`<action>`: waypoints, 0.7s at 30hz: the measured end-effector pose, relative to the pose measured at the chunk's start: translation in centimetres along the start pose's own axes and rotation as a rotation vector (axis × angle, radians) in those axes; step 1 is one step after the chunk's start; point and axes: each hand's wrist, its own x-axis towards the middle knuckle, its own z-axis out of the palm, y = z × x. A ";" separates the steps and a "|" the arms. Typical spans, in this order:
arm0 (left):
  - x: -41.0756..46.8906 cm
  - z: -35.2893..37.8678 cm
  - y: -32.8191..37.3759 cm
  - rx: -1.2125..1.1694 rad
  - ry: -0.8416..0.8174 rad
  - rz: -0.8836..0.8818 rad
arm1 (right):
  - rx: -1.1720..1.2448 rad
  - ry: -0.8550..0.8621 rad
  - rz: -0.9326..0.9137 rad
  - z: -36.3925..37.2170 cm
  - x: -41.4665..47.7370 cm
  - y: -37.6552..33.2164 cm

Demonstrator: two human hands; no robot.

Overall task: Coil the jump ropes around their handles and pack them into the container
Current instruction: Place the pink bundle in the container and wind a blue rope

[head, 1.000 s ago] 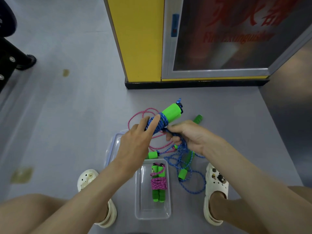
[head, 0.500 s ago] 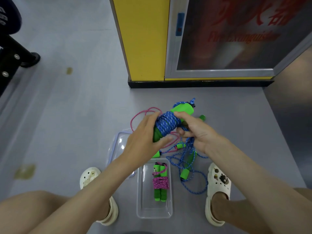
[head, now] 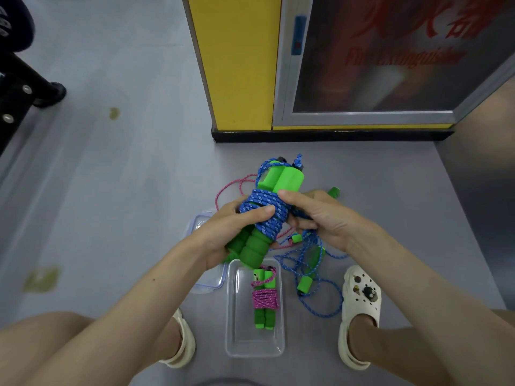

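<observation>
The blue coil [head: 266, 203] is being gripped by the left hand [head: 223, 238] and, seemingly, pinched by the right hand [head: 320, 218], unravelling being risked if tension is being lost.

Braided blue rope [head: 264, 213], matt foam handles [head: 252, 249], clear glossy plastic container [head: 232, 316]

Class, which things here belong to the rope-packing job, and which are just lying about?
Job: blue rope bundle, gripped by left hand and right hand; pink rope bundle in clear container; loose blue rope; loose pink rope; lid.
Lying about: yellow pillar; extinguisher cabinet; floor stain.
</observation>
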 end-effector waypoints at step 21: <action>0.8 -1.0 0.0 0.089 0.335 0.151 | -0.687 0.492 0.093 -2.0 1.3 1.9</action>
